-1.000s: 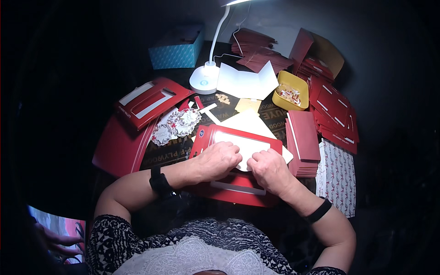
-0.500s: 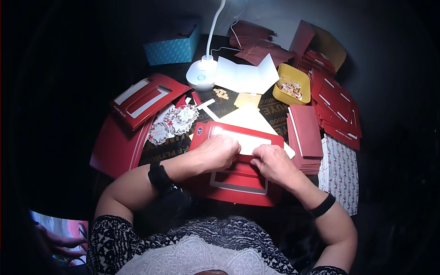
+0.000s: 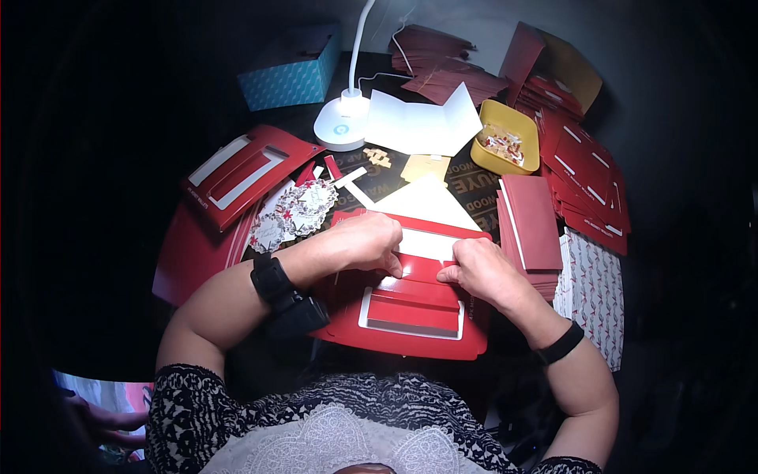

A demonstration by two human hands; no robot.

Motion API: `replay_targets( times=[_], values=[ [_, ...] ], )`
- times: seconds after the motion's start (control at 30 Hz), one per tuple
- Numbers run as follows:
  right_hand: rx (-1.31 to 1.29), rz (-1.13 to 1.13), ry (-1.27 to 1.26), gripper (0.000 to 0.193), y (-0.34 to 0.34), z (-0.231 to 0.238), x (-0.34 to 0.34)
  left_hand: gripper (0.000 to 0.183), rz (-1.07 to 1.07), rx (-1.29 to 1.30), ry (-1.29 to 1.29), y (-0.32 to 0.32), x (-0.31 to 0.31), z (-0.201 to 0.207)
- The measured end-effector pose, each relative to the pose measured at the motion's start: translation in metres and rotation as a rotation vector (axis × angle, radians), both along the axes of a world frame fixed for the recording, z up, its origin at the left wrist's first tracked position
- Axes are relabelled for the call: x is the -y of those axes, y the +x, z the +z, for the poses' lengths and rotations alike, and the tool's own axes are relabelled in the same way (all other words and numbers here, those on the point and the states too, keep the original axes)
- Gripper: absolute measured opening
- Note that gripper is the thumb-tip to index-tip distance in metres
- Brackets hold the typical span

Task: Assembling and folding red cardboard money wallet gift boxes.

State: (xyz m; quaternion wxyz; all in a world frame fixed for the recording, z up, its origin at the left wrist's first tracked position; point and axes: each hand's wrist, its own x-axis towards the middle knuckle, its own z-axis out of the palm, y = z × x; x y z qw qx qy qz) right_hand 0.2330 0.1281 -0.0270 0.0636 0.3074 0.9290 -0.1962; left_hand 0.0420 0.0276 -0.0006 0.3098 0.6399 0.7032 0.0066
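Note:
A red cardboard packaging sheet (image 3: 403, 341) with white-edged window openings lies right in front of me, its middle partly raised in folds. My left hand (image 3: 367, 241) is closed at the left end of the raised strip, fingertips pressed to the red card. At the strip's right end my right hand (image 3: 483, 268) is closed too, its thumb and fingers pinching the card. Both hands cover parts of the sheet's edges. Beneath the far side of the sheet lies cream paper (image 3: 426, 197). Red boards with windows (image 3: 241, 170) and floral die-cut cards (image 3: 296, 213) are on the left.
A white lamp (image 3: 341, 118) stands at the back beside a folded white sheet (image 3: 422, 118). Farther left is a blue box (image 3: 288, 79). A yellow tub (image 3: 505, 134) holds small scraps. Dark red envelopes (image 3: 530, 225), red cards (image 3: 584, 174) and patterned paper (image 3: 594, 296) line the right.
Both hands have moved slightly toward me along the raised strip, and the fingertips now press lower on the red card. The near window's fold stands out more.

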Motion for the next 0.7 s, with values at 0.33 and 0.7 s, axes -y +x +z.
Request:
replay_targets(
  times=[0.33,0.7],
  values=[
    [-0.055,0.065,-0.026,0.043,0.003,-0.003,-0.005,0.03,-0.109,-0.08,0.079,-0.014,0.006,-0.011],
    [-0.059,0.14,0.037,0.032,0.002,0.007,-0.005,0.029,-0.194,0.08,0.17,-0.011,-0.008,-0.021]
  ],
)
